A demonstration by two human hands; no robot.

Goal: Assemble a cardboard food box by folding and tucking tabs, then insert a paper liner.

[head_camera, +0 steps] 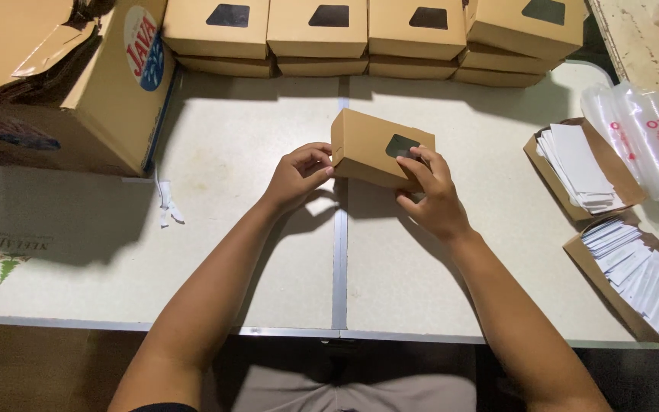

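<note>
Scanning from the left edge, a large open cardboard carton point(78, 84) with a round printed label rests on the pale table point(253, 252), and a small scrap of white paper point(168, 210) lies just beside its near corner. Moving inward, the left hand point(299, 174) has its fingertips curled against the left end of a small kraft-brown window box point(379, 149), pinching that end. The box is held just above the table near its centre seam, tilted so that the top face with the dark window leans toward the camera. Its long axis runs left to right, dipping slightly toward the right. The right hand point(432, 194) grasps the right end, with fingers laid over the top face at the window and the thumb underneath. Both hands are therefore closed on the same box. The box appears fully formed and closed; whether a flap remains to be tucked at either end cannot be told. Along the far edge, a row of finished boxes point(368, 34) of the same kind stands stacked two high, which suggests that a good part of the batch is done. At the right, two shallow cardboard trays point(634, 252) hold stacks of white paper slips, and a sleeve of clear plastic cups point(642, 141) lies beside them. Judging by the full trays, more units are left.
</note>
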